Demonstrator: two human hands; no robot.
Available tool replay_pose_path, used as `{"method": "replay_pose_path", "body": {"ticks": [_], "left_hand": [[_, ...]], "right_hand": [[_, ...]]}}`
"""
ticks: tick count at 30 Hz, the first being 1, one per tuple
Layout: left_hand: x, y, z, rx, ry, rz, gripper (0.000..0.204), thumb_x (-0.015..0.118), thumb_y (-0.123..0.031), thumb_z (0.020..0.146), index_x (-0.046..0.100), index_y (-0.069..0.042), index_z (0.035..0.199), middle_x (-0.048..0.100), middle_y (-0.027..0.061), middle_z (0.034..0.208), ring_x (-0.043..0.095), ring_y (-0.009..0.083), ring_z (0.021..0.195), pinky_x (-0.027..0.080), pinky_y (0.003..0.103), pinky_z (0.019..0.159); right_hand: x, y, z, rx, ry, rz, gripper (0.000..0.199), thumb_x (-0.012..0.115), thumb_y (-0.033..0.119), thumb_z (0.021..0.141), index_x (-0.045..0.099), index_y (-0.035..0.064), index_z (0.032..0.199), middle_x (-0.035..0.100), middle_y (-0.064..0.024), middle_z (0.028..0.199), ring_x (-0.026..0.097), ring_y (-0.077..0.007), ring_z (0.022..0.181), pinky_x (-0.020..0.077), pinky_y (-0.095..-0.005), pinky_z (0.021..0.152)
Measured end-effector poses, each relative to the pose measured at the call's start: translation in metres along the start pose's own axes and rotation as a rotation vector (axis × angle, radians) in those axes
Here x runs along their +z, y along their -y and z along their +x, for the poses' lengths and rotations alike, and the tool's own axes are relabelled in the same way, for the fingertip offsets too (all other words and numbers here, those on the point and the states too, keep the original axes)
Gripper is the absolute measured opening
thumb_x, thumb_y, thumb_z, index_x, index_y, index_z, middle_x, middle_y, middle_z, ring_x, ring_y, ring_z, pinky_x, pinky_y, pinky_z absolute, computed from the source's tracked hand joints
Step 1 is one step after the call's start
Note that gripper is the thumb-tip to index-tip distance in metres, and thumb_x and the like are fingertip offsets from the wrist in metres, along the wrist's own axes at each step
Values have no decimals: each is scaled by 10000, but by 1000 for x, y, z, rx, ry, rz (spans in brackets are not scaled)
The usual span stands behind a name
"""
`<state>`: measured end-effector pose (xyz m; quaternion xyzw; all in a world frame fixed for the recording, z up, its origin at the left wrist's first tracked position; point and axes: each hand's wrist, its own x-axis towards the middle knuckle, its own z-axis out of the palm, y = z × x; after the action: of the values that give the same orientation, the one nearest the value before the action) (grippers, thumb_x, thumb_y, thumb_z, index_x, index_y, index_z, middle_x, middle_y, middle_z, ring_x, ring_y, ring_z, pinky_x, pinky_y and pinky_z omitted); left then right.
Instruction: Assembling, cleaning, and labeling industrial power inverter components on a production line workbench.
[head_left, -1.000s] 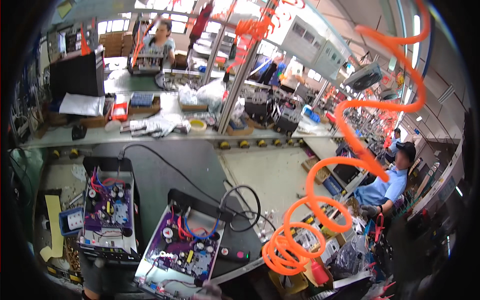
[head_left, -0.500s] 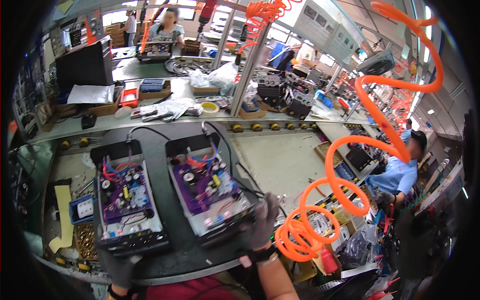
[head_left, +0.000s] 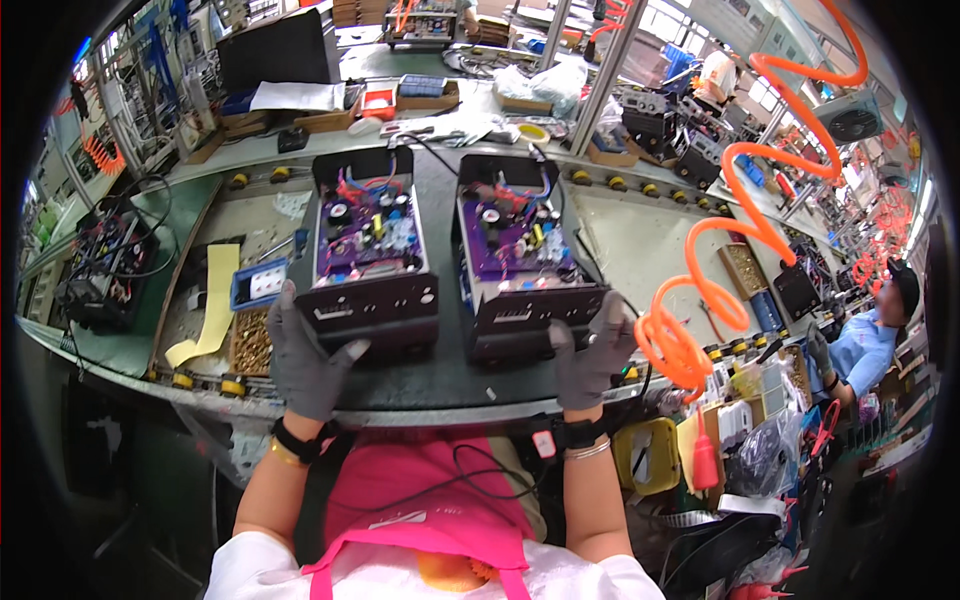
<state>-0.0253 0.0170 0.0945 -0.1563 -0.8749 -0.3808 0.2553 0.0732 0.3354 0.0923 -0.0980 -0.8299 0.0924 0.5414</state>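
Two open electronic units, each with a black front panel and a purple circuit board, sit side by side on a dark green board (head_left: 460,390). My left hand (head_left: 308,362), in a grey glove, is at the front left corner of the left unit (head_left: 370,250). Its fingers are apart, with the thumb before the front panel. At the front right corner of the right unit (head_left: 515,240) is my right hand (head_left: 592,358), also gloved, thumb and fingers spread. Whether either hand presses on its unit is hard to tell. Black cables run from the backs of both units.
Left of the units lie a blue tray (head_left: 262,284), a box of small brass-coloured parts (head_left: 252,342) and a yellow strip (head_left: 213,310). An orange coiled hose (head_left: 690,290) hangs at the right. Another unit (head_left: 108,262) stands far left. A co-worker (head_left: 870,345) is at right.
My view has shifted, so the units appear higher and more central. My left hand has come up to the left unit's corner; my right hand stays by the right unit's corner.
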Motion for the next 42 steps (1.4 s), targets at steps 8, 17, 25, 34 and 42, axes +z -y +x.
{"method": "replay_pose_path", "body": {"ticks": [8, 17, 25, 34, 42], "left_hand": [[4, -55, 28, 920, -23, 219, 347, 685, -227, 773, 620, -151, 1106, 655, 0, 1066, 567, 218, 1098, 330, 481, 1091], [9, -55, 56, 1161, -51, 277, 306, 622, -106, 748, 643, -136, 1051, 602, -38, 775, 571, 149, 865, 434, 382, 963], [29, -54, 52, 1067, -129, 226, 322, 718, -111, 769, 589, -105, 1063, 491, 16, 718, 536, 198, 792, 446, 429, 951], [-5, -34, 56, 1130, -55, 324, 236, 679, -110, 739, 621, -128, 967, 657, 3, 917, 588, 193, 943, 432, 434, 990], [-5, -36, 59, 1157, -11, 272, 227, 634, -69, 718, 610, -116, 939, 562, 15, 737, 550, 203, 796, 445, 434, 980]], "right_hand": [[12, 0, 9, -30, 45, 66, 464, 519, 211, 951, 430, -3, 1353, 637, -167, 979, 596, -319, 776, 453, -475, 725], [3, 4, 6, -170, 48, -235, 522, 654, 175, 817, 519, 121, 1319, 524, -22, 707, 563, -225, 653, 454, -366, 568], [4, 33, 10, -170, 148, -80, 574, 535, 125, 824, 438, 116, 1389, 486, -21, 680, 551, -192, 613, 453, -331, 520], [-98, 14, -1, -58, -20, 139, 264, 653, 118, 825, 612, -9, 1053, 659, -81, 907, 603, -230, 689, 482, -330, 634], [-225, -209, -38, 542, -97, -457, 353, 599, 57, 860, 557, 13, 1208, 656, -148, 997, 651, -243, 815, 528, -320, 741]]}}
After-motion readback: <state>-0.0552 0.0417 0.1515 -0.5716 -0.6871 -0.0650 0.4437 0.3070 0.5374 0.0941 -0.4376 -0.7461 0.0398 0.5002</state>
